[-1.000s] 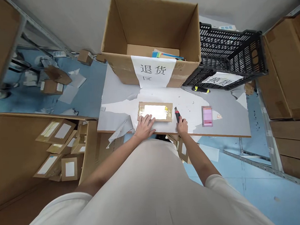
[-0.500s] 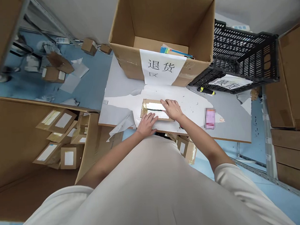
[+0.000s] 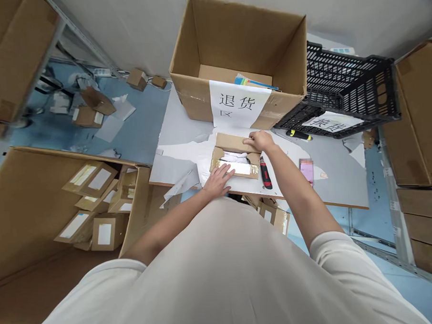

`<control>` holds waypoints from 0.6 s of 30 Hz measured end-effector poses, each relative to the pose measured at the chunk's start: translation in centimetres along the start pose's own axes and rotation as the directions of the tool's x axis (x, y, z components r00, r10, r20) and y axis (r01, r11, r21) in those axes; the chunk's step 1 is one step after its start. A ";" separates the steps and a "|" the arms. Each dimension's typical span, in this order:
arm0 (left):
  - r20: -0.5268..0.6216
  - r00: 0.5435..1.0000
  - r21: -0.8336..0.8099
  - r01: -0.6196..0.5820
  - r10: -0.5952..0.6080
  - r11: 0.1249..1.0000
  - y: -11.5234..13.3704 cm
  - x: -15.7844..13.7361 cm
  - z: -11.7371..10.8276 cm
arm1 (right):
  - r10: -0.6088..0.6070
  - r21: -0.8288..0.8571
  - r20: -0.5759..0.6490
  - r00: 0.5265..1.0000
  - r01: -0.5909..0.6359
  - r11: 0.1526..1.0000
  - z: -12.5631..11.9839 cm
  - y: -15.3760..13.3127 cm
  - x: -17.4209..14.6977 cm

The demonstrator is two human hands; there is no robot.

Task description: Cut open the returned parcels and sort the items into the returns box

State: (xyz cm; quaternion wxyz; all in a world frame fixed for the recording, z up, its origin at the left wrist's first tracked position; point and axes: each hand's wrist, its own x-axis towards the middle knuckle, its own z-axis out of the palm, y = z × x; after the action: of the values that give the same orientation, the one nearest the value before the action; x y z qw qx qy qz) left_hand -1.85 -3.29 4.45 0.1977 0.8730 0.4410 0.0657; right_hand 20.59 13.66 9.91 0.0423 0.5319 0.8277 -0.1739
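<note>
A small cardboard box (image 3: 254,172) lies on the table with its top open, white labels and strips of shiny tape on its near flap. Crumpled white material (image 3: 235,157) shows inside. My left hand (image 3: 218,182) rests with fingers stretched over the box's near left part. At the far right edge, my right hand (image 3: 261,141) has its fingers closed on the raised back flap (image 3: 231,142). A red and black utility knife (image 3: 265,174) lies just right of the box, apart from both hands.
Behind stands a big open carton (image 3: 192,103) with a paper sign, beside a black plastic crate (image 3: 370,86). A yellow and black cutter (image 3: 300,135) and a blurred pink item (image 3: 306,170) lie at right. Another carton (image 3: 41,188) on the left holds several small boxes.
The small box has gone from closed to open, its contents now showing. My right hand has shifted from its top to the back flap. The red and black knife has come into full view.
</note>
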 end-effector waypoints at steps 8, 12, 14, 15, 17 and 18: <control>-0.033 0.999 -0.017 0.041 -0.042 0.999 -7.7 2.2 -4.0 | -0.360 -0.154 -0.019 0.933 0.353 0.923 3.7 -4.7 -7.6; 0.006 0.999 -0.053 -0.054 0.054 0.997 -10.2 3.0 -4.0 | -0.133 -0.168 -0.011 0.991 0.129 0.977 5.6 -6.0 -9.9; -0.011 0.999 -0.041 -0.037 0.037 0.998 -10.4 3.0 -3.6 | -0.046 -0.175 -0.056 0.997 0.035 0.984 6.4 -6.8 -10.9; -0.021 0.999 -0.039 -0.028 0.027 0.999 -10.3 2.9 -3.4 | -0.023 -0.175 -0.084 0.996 0.008 0.985 6.9 -7.2 -11.3; -0.031 0.999 -0.041 -0.015 0.013 0.999 -10.2 2.8 -3.1 | -0.006 -0.171 -0.135 0.991 -0.018 0.985 7.7 -7.8 -12.2; -0.032 0.999 -0.042 -0.012 0.010 0.999 -10.2 2.8 -3.0 | -0.010 -0.169 -0.154 0.988 -0.016 0.986 8.0 -7.9 -12.5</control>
State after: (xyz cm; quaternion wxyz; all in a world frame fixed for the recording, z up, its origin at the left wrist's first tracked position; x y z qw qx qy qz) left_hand -8.67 5.23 2.88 0.2089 0.8699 0.4377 0.0898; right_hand 17.96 -2.78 7.55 0.0238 0.5396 0.8394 -0.0613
